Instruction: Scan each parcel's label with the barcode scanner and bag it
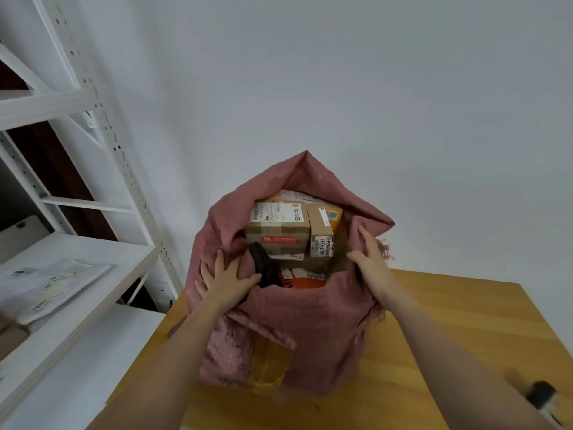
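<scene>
Shelving (77, 187) of white metal stood at nine o'clock, with white mailers (46, 287) lying on one shelf. At five o'clock a blurred dark object (544, 398), perhaps the barcode scanner, lay on the wooden table (449, 321). The pink woven sack (294, 324) stood at the table's centre, its mouth open and packed with cardboard parcels (279, 231) and one black packet (263, 268). One label (322, 246) read "3-3311"; other print was too small. The left hand (226, 280) pressed the sack's rim at nine o'clock, fingers spread and thumb hooked over the edge. The right hand (369, 259) gripped the rim at three o'clock, fingers together over the cloth.
</scene>
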Available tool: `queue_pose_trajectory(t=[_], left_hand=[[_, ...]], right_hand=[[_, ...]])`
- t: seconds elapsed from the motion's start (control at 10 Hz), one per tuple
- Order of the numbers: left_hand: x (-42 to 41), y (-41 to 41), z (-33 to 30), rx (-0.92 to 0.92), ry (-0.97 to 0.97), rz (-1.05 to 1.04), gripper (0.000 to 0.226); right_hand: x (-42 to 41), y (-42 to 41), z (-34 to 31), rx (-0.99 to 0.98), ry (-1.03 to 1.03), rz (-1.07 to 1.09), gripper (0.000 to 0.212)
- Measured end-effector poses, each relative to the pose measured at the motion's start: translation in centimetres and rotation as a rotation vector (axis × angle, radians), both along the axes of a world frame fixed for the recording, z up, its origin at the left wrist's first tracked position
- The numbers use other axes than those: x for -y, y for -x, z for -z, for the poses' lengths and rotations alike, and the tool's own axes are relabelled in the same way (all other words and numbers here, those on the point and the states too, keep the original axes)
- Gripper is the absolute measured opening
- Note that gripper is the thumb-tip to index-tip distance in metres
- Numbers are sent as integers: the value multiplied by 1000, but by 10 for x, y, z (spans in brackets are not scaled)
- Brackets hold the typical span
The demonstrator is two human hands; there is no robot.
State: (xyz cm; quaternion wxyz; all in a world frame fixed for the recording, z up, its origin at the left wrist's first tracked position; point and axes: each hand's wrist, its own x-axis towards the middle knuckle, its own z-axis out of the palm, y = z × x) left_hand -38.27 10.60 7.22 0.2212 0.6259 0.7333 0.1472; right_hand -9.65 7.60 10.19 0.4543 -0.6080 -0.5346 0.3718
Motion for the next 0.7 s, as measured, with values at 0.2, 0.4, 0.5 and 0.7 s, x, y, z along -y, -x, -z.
queue_pose_trajectory(t=[0.2, 0.4, 0.5, 0.7], left_hand=[[14, -7, -25, -41, -327, -221, 50], [24, -7, -45, -27, -438, -304, 47], [29, -8, -46, -19, -425, -301, 48], [48, -12, -67, 53, -525, -248, 45]], right_hand=[[-3, -7, 3, 280, 30, 414, 50], [-6, -8, -6, 308, 86, 479, 54], [-6, -3, -13, 372, 52, 452, 55], [5, 12, -41, 402, -81, 424, 49]])
